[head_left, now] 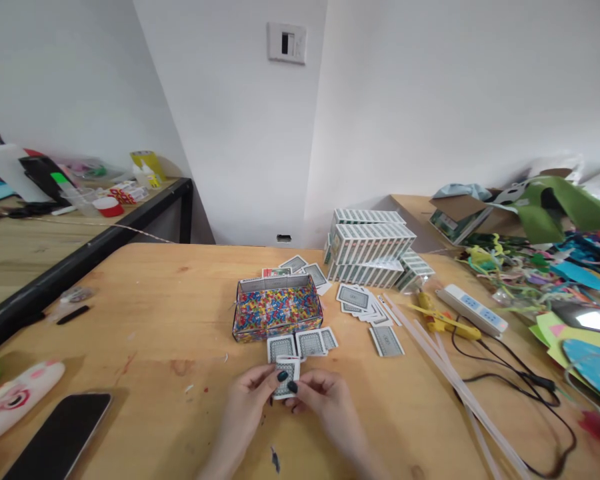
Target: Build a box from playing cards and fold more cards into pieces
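Note:
Between my two hands is a playing card (286,381), back side up, with a grey patterned face and white border; whether more than one card is held I cannot tell. My left hand (253,399) pinches its left side and my right hand (325,400) its lower right. Just beyond lie more playing cards (311,344), some touching an open box (277,327) with a colourful lining. Further cards are spread behind the box and to its right, where a loose card (387,341) lies apart.
Stacked card packs (373,243) stand at the back. On the right are a yellow glue gun (443,320), a white power strip (473,310), long clear sticks (460,383) and black cable. A phone (60,437) and a white pouch-like item (23,400) lie at left.

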`<state>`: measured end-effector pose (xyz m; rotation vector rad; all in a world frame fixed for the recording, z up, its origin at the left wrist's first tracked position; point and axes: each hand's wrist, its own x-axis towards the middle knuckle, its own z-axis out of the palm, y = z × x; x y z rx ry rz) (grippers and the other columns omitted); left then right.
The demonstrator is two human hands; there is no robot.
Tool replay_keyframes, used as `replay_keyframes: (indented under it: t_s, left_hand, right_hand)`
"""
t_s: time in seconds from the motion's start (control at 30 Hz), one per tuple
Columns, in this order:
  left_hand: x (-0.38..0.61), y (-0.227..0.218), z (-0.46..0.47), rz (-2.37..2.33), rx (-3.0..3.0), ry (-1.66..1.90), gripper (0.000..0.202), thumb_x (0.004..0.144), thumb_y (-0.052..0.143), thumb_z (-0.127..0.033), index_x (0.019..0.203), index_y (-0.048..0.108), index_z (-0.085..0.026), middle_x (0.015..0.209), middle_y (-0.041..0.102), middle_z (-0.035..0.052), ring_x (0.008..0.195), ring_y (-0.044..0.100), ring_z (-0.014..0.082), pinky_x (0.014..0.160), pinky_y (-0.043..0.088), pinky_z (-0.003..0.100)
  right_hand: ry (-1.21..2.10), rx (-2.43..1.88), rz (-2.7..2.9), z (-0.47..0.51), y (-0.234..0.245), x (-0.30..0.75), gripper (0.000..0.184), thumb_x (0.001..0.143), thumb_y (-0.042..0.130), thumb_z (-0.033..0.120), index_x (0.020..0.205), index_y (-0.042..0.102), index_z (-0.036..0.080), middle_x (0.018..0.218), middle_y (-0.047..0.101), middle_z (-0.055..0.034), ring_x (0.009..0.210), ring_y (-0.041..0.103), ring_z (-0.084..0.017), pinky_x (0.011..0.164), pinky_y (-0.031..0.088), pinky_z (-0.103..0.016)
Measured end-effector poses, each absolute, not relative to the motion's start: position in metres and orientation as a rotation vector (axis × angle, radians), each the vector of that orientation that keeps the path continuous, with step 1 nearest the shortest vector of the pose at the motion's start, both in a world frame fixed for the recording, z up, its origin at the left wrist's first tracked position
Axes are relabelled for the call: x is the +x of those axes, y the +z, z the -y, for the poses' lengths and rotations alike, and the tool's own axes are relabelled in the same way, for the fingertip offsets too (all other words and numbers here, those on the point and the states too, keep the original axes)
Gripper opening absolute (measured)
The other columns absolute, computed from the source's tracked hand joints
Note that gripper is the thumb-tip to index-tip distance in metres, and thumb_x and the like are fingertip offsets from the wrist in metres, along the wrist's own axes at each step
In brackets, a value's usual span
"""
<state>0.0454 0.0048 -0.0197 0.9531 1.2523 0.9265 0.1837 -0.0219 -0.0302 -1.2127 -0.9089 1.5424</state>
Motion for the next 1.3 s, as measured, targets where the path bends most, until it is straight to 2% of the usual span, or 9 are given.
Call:
replay_keyframes:
  t_s: [0.13,0.3,0.47,0.63,0.8,1.0,1.3]
  left_hand:
    - [0.042,-0.019,-0.007,-1.217,0.996,0.849,0.03,0.062,0.066,-0.039,0.078,0.072,-0.014,0.067,0.067,0.0036,0.066,0.056,0.018,0.061,0.042,0.023]
    - [0.037,-0.016,-0.009,-1.065,1.003,0.743,0.028,0.067,0.064,-0.036,0.085,0.071,-0.015,0.073,0.068,0.0038,0.073,0.055,0.0177,0.07,0.041,0.025]
    - [0.036,-0.015,-0.009,-1.068,1.042,0.666,0.029,0.065,0.066,-0.036,0.084,0.072,-0.014,0.066,0.066,0.0019,0.064,0.051,0.0145,0.063,0.039,0.022]
    - [0.039,-0.017,-0.009,-1.05,1.081,0.661,0.029,0.063,0.067,-0.037,0.08,0.072,-0.013,0.068,0.066,0.0026,0.067,0.053,0.016,0.065,0.04,0.023]
    - [0.04,-0.022,-0.008,-1.092,1.115,0.661,0.031,0.065,0.065,-0.037,0.083,0.071,-0.013,0.072,0.067,0.004,0.068,0.055,0.0171,0.064,0.041,0.024]
    - [0.039,-0.027,-0.008,-1.091,1.175,0.66,0.029,0.068,0.062,-0.037,0.08,0.07,-0.012,0.068,0.066,0.0034,0.063,0.054,0.016,0.06,0.04,0.023]
    - [0.041,-0.033,-0.005,-1.109,1.183,0.691,0.027,0.068,0.061,-0.034,0.081,0.069,-0.012,0.067,0.065,0.0024,0.06,0.053,0.0142,0.058,0.04,0.022]
  right_hand:
    - [1.552,-1.232,0.933,0.02,-0.031,0.184,0.035,0.067,0.065,0.046,0.064,0.063,0.012,0.051,0.063,-0.0036,0.044,0.055,-0.011,0.043,0.042,-0.02]
    - [1.554,-1.214,0.834,0.02,-0.035,0.187,0.035,0.063,0.068,0.046,0.069,0.056,0.014,0.059,0.066,-0.004,0.044,0.057,-0.011,0.042,0.043,-0.02]
    - [1.549,-1.31,0.849,0.02,-0.04,0.192,0.036,0.058,0.07,0.046,0.064,0.059,0.013,0.042,0.059,-0.0001,0.036,0.051,-0.011,0.037,0.039,-0.021]
    - [1.479,-1.373,0.878,0.018,-0.042,0.196,0.035,0.056,0.071,0.048,0.062,0.067,0.014,0.049,0.062,-0.0023,0.042,0.054,-0.013,0.043,0.045,-0.024]
    - [1.528,-1.342,0.933,0.017,-0.036,0.198,0.03,0.059,0.069,0.047,0.062,0.07,0.017,0.055,0.065,-0.0037,0.048,0.058,-0.015,0.051,0.049,-0.029]
    - [1.578,-1.351,0.907,0.019,-0.034,0.199,0.034,0.06,0.068,0.047,0.062,0.067,0.014,0.046,0.061,-0.0017,0.043,0.058,-0.015,0.047,0.048,-0.028]
    - [1.597,-1.365,0.888,0.02,-0.031,0.199,0.036,0.057,0.069,0.049,0.059,0.06,0.014,0.046,0.06,0.0,0.042,0.058,-0.014,0.044,0.047,-0.026]
